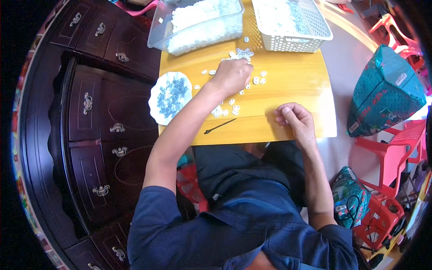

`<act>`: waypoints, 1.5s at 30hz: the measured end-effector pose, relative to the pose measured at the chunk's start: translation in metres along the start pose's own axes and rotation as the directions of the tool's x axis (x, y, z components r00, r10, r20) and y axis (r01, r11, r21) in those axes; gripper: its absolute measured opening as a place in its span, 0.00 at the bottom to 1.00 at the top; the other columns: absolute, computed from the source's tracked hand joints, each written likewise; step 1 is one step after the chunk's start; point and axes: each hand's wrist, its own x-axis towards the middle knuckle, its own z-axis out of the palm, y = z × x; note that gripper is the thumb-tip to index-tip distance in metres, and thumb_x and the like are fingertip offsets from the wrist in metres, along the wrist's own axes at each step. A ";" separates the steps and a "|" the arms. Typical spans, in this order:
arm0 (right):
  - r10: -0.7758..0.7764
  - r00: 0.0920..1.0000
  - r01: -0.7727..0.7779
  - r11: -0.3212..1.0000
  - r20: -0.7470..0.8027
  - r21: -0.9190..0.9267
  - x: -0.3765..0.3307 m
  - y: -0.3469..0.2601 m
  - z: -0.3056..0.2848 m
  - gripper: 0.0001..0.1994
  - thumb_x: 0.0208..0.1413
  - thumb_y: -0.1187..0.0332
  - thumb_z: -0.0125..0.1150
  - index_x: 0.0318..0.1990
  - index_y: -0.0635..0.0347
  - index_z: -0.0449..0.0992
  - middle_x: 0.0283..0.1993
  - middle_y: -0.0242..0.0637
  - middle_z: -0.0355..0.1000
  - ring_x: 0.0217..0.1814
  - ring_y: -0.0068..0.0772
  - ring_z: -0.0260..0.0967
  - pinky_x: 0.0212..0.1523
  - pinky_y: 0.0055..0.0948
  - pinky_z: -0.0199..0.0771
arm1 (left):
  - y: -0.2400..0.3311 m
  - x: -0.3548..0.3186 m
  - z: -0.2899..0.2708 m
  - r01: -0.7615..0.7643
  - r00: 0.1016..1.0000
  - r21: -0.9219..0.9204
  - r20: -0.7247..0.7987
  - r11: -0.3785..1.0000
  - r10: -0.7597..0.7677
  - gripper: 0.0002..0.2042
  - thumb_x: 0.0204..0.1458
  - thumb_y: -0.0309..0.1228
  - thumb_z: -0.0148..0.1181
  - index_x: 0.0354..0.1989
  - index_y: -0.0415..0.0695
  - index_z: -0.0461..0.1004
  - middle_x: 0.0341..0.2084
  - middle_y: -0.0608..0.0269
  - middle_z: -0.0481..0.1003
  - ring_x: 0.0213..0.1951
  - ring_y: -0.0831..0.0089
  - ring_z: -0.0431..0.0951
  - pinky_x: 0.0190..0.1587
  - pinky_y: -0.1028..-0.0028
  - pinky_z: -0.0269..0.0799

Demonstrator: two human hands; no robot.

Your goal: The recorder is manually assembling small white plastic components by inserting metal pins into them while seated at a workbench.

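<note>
Plainly, the small white pieces [234, 108] were the thing in hand: little moulded plastic bits, scattered loose over the yellow surface [292, 90] between the clear tub [198, 22] and the near edge. They looked very light, hard and smooth, so they would likely skid on the glossy wood if nudged and be easiest pinched by their flat sides between fingertip and thumb, one at a time. Nothing about them suggested they would break easily.

The left hand [231, 76] lay knuckles-up on the thickest cluster, just short of the tub, fingers curled down among the pieces; whether its grip had closed on one I could not tell, since the fingertips were hidden. The right hand [294, 119] rested near the front edge of the surface, well apart from the tub, fingers loosely bent and holding nothing visible.

A thin dark pick [220, 126] lay slanted between the two hands. Left of the surface sat a white scalloped dish [155, 110] heaped with small blue-grey metal parts. Beside the tub, a white lattice basket [292, 42] held more pale pieces, as did the tub itself.
</note>
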 end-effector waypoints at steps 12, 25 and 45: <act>-0.029 0.999 0.030 0.999 0.026 -0.040 0.003 0.007 -0.003 0.08 0.67 0.68 0.56 0.41 0.65 0.77 0.36 0.30 0.77 0.36 0.18 0.71 0.40 0.20 0.72 | 0.001 0.010 -0.005 -0.017 0.993 0.005 0.115 1.000 0.016 0.06 0.47 0.28 0.58 0.30 0.38 0.77 0.33 0.49 0.78 0.36 0.50 0.81 0.38 0.53 0.77; 0.050 0.997 -0.050 0.999 -0.059 0.010 0.002 -0.001 0.019 0.08 0.68 0.66 0.55 0.43 0.61 0.77 0.36 0.31 0.77 0.34 0.19 0.71 0.35 0.19 0.71 | 0.053 -0.029 -0.042 -0.084 0.996 -0.186 -0.034 0.979 0.079 0.08 0.45 0.31 0.60 0.32 0.40 0.75 0.31 0.53 0.77 0.32 0.53 0.81 0.33 0.56 0.78; -0.120 0.990 0.083 0.916 -0.071 -0.392 0.036 0.019 0.059 0.05 0.64 0.72 0.58 0.42 0.63 0.77 0.37 0.35 0.78 0.34 0.24 0.75 0.36 0.25 0.75 | 0.024 -0.104 -0.013 0.277 0.892 -0.292 -0.276 0.915 -0.358 0.04 0.55 0.30 0.61 0.32 0.45 0.76 0.31 0.59 0.76 0.34 0.56 0.80 0.35 0.59 0.76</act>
